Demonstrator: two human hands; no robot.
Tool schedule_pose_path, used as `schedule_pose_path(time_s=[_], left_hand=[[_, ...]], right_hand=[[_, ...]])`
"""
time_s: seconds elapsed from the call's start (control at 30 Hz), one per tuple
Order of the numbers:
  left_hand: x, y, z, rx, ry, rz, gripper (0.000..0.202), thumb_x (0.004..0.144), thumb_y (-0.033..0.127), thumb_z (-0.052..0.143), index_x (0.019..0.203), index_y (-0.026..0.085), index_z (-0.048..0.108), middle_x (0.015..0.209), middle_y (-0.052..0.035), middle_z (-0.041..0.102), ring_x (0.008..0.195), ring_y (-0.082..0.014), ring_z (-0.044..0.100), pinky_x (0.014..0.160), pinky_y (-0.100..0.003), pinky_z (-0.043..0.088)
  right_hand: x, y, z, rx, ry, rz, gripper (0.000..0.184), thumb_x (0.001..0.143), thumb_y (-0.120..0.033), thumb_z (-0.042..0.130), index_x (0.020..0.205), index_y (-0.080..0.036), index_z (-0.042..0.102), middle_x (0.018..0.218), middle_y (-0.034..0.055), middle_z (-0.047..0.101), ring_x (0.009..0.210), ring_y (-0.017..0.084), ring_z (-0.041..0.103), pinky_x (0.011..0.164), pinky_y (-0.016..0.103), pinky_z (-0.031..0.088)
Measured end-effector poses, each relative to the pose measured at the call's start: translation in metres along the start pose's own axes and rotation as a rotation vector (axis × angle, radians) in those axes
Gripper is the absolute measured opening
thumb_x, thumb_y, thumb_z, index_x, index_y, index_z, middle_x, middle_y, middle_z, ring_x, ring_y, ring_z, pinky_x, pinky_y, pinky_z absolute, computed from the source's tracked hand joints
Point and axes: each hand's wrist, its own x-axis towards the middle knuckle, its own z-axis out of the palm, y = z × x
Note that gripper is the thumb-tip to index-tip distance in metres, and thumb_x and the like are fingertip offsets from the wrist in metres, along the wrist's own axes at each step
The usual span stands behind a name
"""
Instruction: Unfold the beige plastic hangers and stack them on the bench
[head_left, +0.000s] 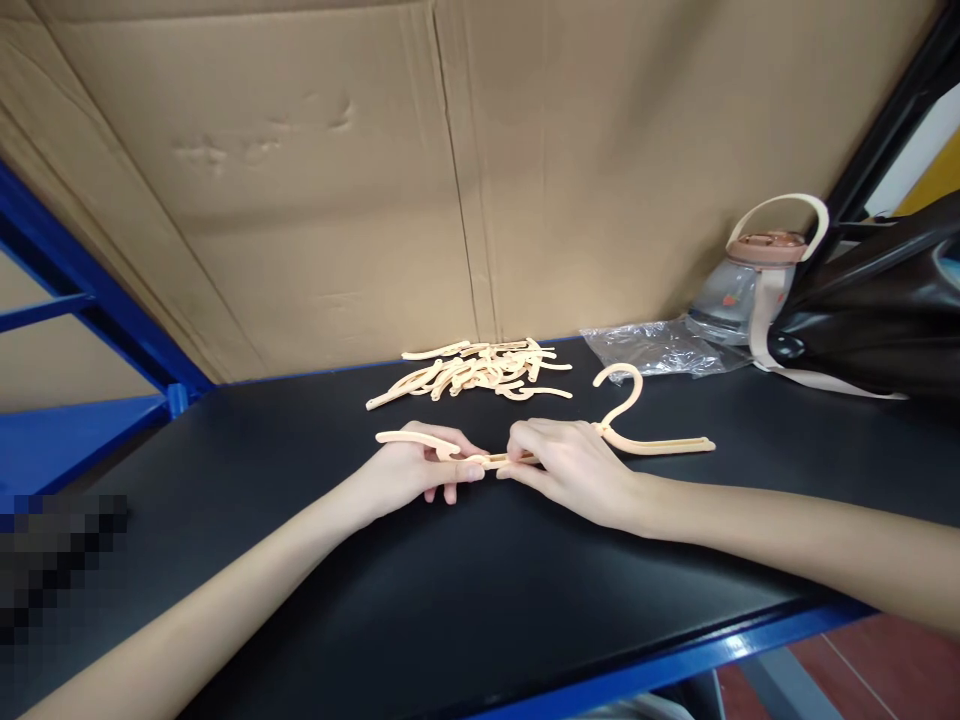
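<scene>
A cream plastic folding hanger (660, 446) spans the space under my right hand (581, 465). Its hook points up past the knuckles, and one arm sticks out to the right. My right hand is closed, pinching the hanger's other arm with thumb and fingers. My left hand (420, 468) is closed on a cream hanger piece (415, 437), whose curved end juts out to the left over the hand. Between my fingertips the piece and the hanger's arm meet or overlap; whether they are joined cannot be made out. Both hands are just above the black tabletop (480, 580).
Several loose cream hanger parts (480, 372) lie piled at the back against a cardboard wall (315, 180). To the right are a clear plastic bag (652, 346), a strapped water bottle (742, 295) and a black bag (877, 290). A blue frame edge (697, 660) borders the table's front.
</scene>
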Motion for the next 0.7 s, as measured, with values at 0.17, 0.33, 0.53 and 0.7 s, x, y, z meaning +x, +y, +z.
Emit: schedule_pose_path(time_s=[0.17,0.33,0.53,0.7], left_hand=[[-0.004,0.002,0.01,-0.02,0.091,0.05,0.027,0.078,0.041,0.065,0.089,0.017,0.068,0.064,0.001,0.059,0.055,-0.0106,0.054,0.041,-0.017,0.038],[-0.001,0.003,0.007,-0.097,0.183,0.069,0.028,0.076,0.041,0.067,0.083,0.014,0.07,0.066,-0.0013,0.059,0.053,-0.0102,0.051,0.04,-0.018,0.038],[0.0,-0.001,-0.025,-0.371,0.407,0.053,0.026,0.073,0.039,0.072,0.084,0.015,0.07,0.076,-0.0007,0.061,0.054,-0.0051,0.05,0.042,-0.012,0.038],[-0.002,0.002,-0.047,-0.624,0.495,0.119,0.018,0.075,0.029,0.073,0.084,0.015,0.07,0.074,0.0018,0.06,0.051,-0.0022,0.048,0.041,-0.009,0.04]], right_hand=[[0.001,0.001,0.001,0.019,0.078,-0.037,0.017,0.09,-0.028,0.056,0.078,-0.019,0.048,0.073,-0.003,0.058,0.065,0.011,0.054,0.054,0.022,0.032],[0.0,-0.002,0.001,-0.125,0.138,-0.134,0.011,0.091,-0.028,0.054,0.096,-0.018,0.054,0.087,0.0037,0.065,0.08,0.018,0.059,0.069,0.029,0.043],[0.002,0.005,-0.015,-0.408,0.352,-0.288,0.038,0.09,-0.023,0.051,0.126,-0.015,0.046,0.137,0.0138,0.047,0.13,0.029,0.035,0.107,0.049,0.025],[0.012,0.037,-0.03,-0.268,0.561,-0.077,0.05,0.089,-0.034,0.054,0.133,-0.018,0.037,0.137,0.015,0.045,0.125,0.03,0.041,0.102,0.051,0.033]])
